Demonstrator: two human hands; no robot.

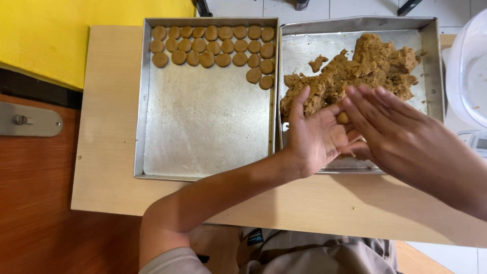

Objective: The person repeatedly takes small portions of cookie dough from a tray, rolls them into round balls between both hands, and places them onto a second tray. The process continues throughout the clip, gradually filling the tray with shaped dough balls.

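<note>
My left hand (315, 136) and my right hand (393, 129) press palm to palm around a small brown dough ball (343, 117), over the near edge of the right metal tray (431, 61). A rough heap of brown dough (365, 68) fills that tray's far half. The left metal tray (203, 127) holds several flat round dough discs (213, 46) in rows along its far edge, with two more down its right side.
Both trays sit side by side on a pale wooden table (106, 127). A white bowl-like appliance (469, 71) stands at the right edge. A yellow surface (61, 35) lies at the far left, with reddish wood floor (35, 203) below it.
</note>
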